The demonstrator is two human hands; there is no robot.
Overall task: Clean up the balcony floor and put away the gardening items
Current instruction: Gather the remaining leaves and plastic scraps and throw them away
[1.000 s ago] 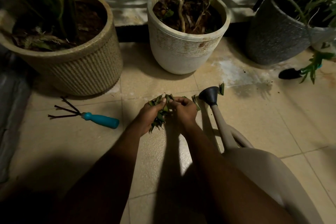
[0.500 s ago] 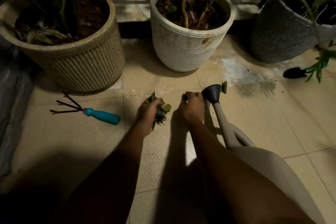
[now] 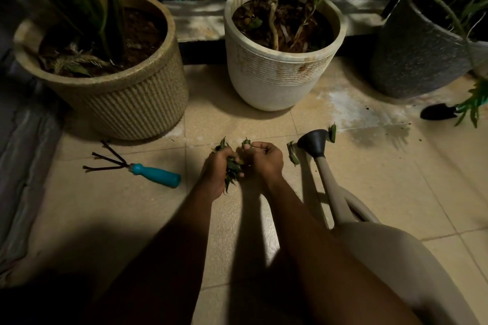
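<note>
My left hand (image 3: 217, 170) was clenched round a bunch of leaves (image 3: 232, 169), my right hand (image 3: 265, 159), close at its three o'clock, curled on a small scrap (image 3: 247, 143). Between the right hand and the watering can rose (image 3: 314, 142) at three o'clock a loose leaf (image 3: 292, 157) lay on the tiles (image 3: 356, 179), long axis roughly twelve to six; I judged the right hand nearer.

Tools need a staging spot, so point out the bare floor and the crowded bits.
Bare tile: between the ribbed tan pot and white pot; this side of the hand rake; right of the watering can, this side of the trowel. Crowded: loose leaves by the can's rose.
</note>
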